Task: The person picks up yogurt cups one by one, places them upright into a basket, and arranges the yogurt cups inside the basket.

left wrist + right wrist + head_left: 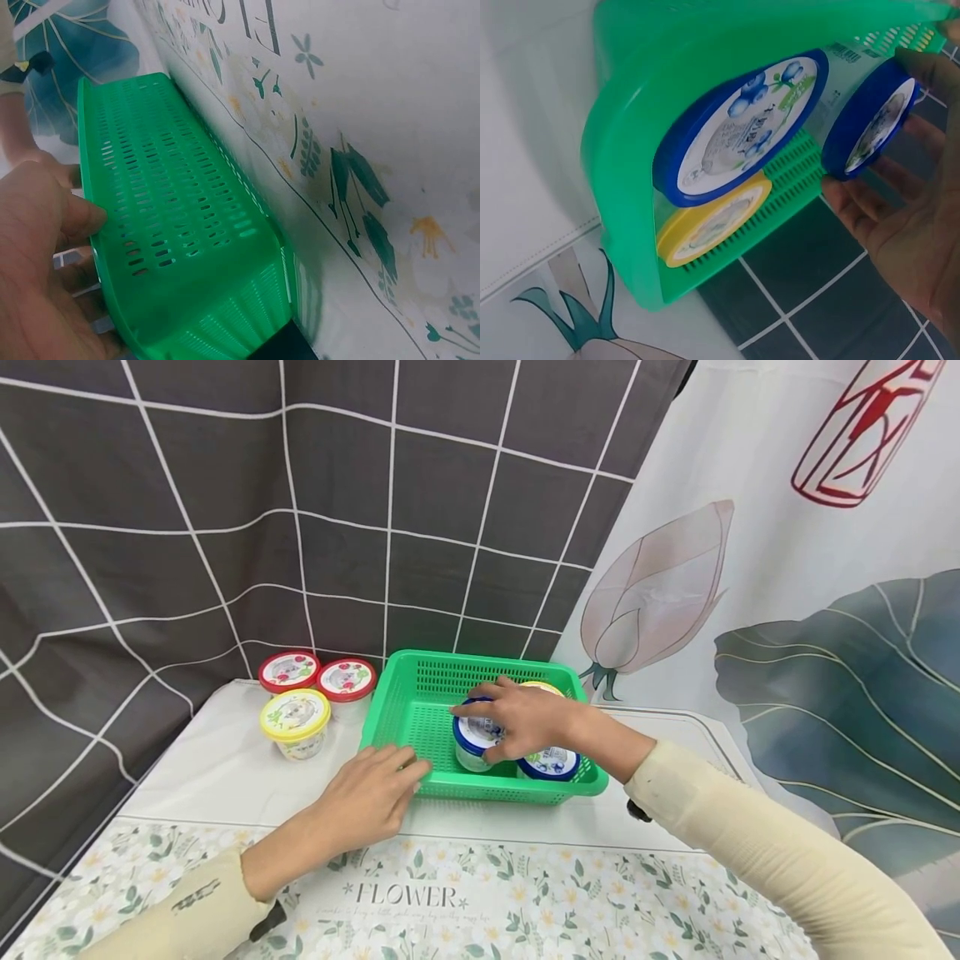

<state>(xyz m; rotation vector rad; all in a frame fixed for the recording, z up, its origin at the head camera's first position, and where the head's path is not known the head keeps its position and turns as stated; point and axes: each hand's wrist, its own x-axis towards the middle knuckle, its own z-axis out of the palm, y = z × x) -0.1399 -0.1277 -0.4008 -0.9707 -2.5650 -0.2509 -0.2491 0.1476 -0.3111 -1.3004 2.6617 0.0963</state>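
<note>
A green plastic basket (491, 787) with slotted walls holds several lidded tubs. My right hand (525, 718) grips a blue-lidded tub (870, 120) by its lid, with fingers spread round the rim; the tub stands inside the basket, near its middle. Beside it on the right are another blue-lidded tub (742, 131), with blueberries on its label, and a yellow-lidded tub (716, 225), partly hidden by my hand in the head view. My left hand (371, 797) holds the basket's front left corner, the thumb on the outer side of the rim and fingers beyond it.
Left of the basket stand two red-lidded tubs (347, 680) and a yellow-lidded tub (296, 714). A dark grid-patterned curtain (337, 527) hangs behind the table, and a printed white curtain (675, 610) at the right. A floral cloth (555, 893) covers the table's front.
</note>
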